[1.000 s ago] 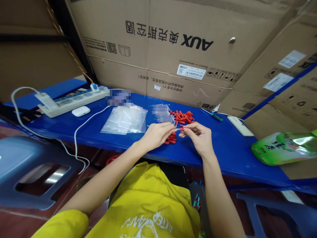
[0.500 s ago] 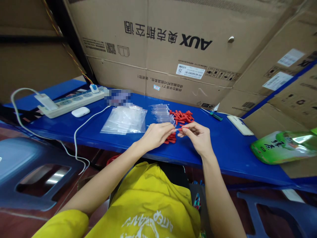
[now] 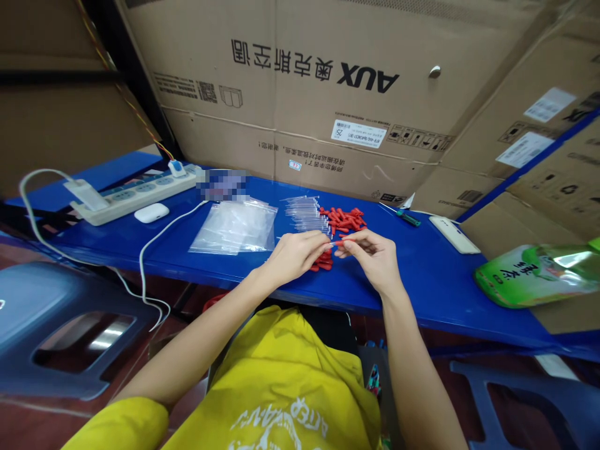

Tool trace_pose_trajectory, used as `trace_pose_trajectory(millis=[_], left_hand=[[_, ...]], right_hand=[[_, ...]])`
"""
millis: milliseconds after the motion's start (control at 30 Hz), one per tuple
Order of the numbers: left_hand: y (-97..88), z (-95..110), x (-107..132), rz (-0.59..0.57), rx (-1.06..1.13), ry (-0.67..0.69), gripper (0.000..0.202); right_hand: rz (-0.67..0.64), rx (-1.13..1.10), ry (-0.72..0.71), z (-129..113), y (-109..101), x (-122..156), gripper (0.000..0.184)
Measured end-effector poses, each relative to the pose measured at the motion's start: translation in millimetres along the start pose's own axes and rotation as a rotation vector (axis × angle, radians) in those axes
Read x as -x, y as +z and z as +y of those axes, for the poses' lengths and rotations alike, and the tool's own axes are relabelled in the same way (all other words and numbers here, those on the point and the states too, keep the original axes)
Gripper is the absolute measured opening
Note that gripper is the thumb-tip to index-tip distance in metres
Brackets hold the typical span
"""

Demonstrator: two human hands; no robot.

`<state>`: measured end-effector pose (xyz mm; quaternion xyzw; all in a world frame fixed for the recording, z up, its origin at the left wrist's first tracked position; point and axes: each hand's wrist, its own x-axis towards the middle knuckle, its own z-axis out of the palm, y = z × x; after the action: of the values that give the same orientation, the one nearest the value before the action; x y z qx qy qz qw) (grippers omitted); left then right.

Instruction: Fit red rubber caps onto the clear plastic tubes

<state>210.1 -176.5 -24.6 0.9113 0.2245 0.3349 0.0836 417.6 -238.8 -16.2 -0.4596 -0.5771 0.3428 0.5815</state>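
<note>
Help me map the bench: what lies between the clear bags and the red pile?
A bundle of thin clear tubes, seen in the head view, beside the red pile.

Left hand (image 3: 293, 256) and right hand (image 3: 371, 261) meet, fingers (image 3: 350, 248) seemingly pinched.

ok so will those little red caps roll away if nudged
Probably: the red caps look small, slim and rounded, lying loose in a heap on the smooth blue table, so a nudge would likely scatter or roll some. They seem light, since the right hand pinches a red cap with fingertips alone.
</note>
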Motion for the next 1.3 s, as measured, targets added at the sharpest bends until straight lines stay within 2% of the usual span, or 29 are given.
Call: trace_pose_trajectory(millis=[133,433,933,1200,1300], left_hand=[[0.6,2,-1,0.024,-0.005,-0.03,0.039],[2.7,3,0,-0.006,0.018,-0.021,0.038],[5.5,1,1,-0.021,0.029,0.01,0.038],[2.6,2,-1,0.037,-0.027,-0.054,0.037],[2.8,2,-1,0.039,-0.024,-0.06,0.036]], right_hand=[[0.002,0.042,-0.013,1,-1,0,0.027],[-0.063,0.118,-0.083,6,7,4,0.018],[-0.074,0.147,-0.07,7,6,4,0.013],[-0.011,0.081,-0.036,6,2,1,0.028],[0.029,0.065,-0.01,5,-4,-1,0.027]])
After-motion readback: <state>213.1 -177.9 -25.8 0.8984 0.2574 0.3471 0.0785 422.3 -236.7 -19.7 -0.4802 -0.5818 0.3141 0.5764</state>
